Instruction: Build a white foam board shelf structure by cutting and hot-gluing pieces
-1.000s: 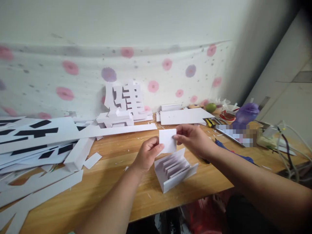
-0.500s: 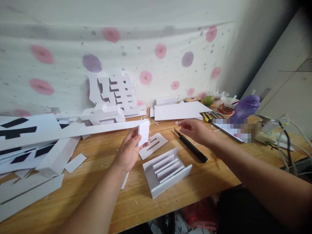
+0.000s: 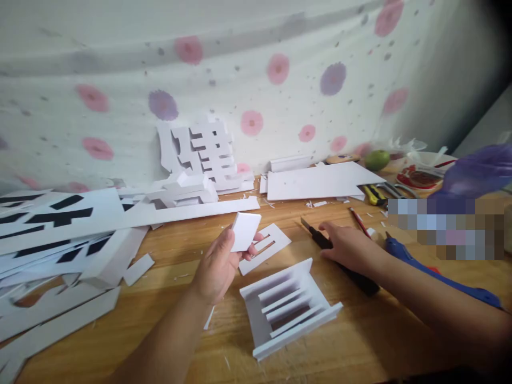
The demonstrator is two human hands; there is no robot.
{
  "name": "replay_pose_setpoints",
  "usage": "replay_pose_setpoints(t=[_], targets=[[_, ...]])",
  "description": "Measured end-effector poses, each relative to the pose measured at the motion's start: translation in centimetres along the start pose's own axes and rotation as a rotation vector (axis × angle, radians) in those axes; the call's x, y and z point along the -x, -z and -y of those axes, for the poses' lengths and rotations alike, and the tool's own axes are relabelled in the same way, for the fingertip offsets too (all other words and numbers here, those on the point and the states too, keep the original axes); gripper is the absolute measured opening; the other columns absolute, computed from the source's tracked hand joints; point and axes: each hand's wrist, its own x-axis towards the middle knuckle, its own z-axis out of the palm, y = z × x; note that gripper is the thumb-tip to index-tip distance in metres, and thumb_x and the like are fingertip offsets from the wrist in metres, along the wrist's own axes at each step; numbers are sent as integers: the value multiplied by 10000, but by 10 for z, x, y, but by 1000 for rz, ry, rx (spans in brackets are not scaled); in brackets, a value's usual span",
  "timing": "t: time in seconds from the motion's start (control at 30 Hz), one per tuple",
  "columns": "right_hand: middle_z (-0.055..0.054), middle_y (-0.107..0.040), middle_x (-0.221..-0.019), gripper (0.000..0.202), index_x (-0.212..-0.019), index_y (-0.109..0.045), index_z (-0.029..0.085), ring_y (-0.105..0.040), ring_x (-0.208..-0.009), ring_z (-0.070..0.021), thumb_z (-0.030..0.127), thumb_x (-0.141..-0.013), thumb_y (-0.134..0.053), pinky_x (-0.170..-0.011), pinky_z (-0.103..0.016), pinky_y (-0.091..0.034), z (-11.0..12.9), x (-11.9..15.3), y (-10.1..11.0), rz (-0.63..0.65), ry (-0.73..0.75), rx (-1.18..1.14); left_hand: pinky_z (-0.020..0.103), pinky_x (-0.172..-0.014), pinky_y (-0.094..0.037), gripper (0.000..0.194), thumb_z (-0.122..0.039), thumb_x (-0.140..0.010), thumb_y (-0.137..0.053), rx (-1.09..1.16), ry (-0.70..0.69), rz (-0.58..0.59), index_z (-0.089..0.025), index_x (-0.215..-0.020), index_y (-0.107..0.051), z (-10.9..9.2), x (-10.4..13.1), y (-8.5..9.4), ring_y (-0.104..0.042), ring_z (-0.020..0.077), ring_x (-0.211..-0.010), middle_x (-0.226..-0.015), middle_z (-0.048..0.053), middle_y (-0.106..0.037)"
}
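Note:
My left hand [image 3: 220, 266] holds a small white foam-board block [image 3: 245, 231] upright between thumb and fingers. Under my right hand [image 3: 352, 248] lies a black utility knife [image 3: 364, 280]; my thumb and fingers close around its handle, and its blade points away to the left. A flat white piece with two slots [image 3: 276, 237] rests on the table just beyond the left hand. Nearer me stands a white tray-like foam-board piece [image 3: 250, 320] with raised side walls and several parallel strips across it.
White cut-outs and scraps [image 3: 100, 256] pile up on the left of the wooden table [image 3: 168, 330]. White boards [image 3: 316, 181] lie at the back. To the right are a blue glue gun [image 3: 436, 266], a red pencil [image 3: 360, 223], a yellow cutter [image 3: 374, 195] and a green fruit [image 3: 376, 159].
My right hand has come down onto the utility knife. The left hand has turned the white block so its broad face shows. The view has shifted, bringing the glue gun into sight.

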Motion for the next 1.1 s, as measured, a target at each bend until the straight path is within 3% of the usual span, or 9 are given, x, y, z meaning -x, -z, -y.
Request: replay_pose_setpoints(t=[0.17, 0.3, 0.37, 0.47, 0.6, 0.7, 0.8, 0.93, 1.1], targets=[[-75, -692, -903, 237, -1019, -613, 179, -653, -816, -247, 299, -824, -550, -704, -330, -464, 2, 10, 16, -5, 52, -191, 277, -654, -427, 539, -604, -808, -622, 11, -35, -9, -113, -1031, -614, -1, 3, -1, -560, 152, -681, -899, 133, -710], [-46, -639, -824, 349, -1093, -558, 183, -615, -735, -211, 462, -892, -494, -620, -302, -467, 31, 45, 34, -86, 209, -561, 276, -632, -439, 513, -582, -867, -550, 38, -43, 29, -107, -1046, -624, -1, 10, -6, -570, 149, -647, -864, 132, -709], [-51, -626, -854, 406, -1069, -552, 187, -600, -760, -206, 545, -879, -529, -645, -303, -475, 50, 60, 39, -87, 297, -613, 276, -611, -448, 518, -578, -893, -509, -10, -61, 56, -93, -1007, -651, 0, 13, -7, -575, 152, -639, -857, 138, -708], [-58, -628, -907, 387, -1027, -557, 191, -596, -819, -195, 556, -908, -511, -716, -301, -481, 75, 74, 42, -9, 413, -610, 284, -606, -475, 551, -590, -909, -466, -181, -118, 60, -84, -904, -683, 2, 18, -7, -592, 162, -637, -829, 137, -708], [-51, -613, -961, 382, -1097, -533, 194, -601, -877, -176, 539, -945, -470, -777, -291, -492, 91, 79, 39, 102, 524, -670, 254, -549, -483, 492, -575, -890, -519, -425, -234, 4, -117, -799, -672, -1, 24, -9, -600, 151, -549, -632, 64, -671], [-40, -569, -933, 444, -1108, -512, 191, -603, -750, -147, 594, -937, -439, -596, -242, -506, 95, 80, 36, 283, 483, -739, 211, -501, -467, 416, -528, -880, -568, -547, -297, 18, -140, -751, -642, -7, 27, -11, -599, 128, -503, -580, 30, -657], [-8, -507, -892, 487, -1155, -468, 213, -553, -625, -103, 634, -911, -451, -426, -172, -439, 96, 80, 33, 458, 431, -860, 190, -499, -466, 375, -481, -927, -513, -609, -359, 88, -157, -783, -633, -10, 29, -10, -611, 116, -503, -589, 14, -665], [19, -456, -852, 476, -1158, -458, 210, -496, -594, -65, 609, -901, -502, -416, -130, -440, 96, 79, 32, 519, 450, -951, 195, -515, -469, 349, -443, -944, -494, -662, -418, 151, -169, -766, -616, -11, 30, -7, -627, 123, -520, -596, 8, -668], [23, -448, -828, 448, -1157, -476, 208, -499, -592, -58, 569, -899, -538, -414, -107, -450, 94, 76, 33, 559, 456, -1001, 211, -505, -451, 311, -411, -936, -520, -655, -404, 132, -182, -754, -625, -12, 32, -8, -621, 135, -519, -590, 10, -668]])
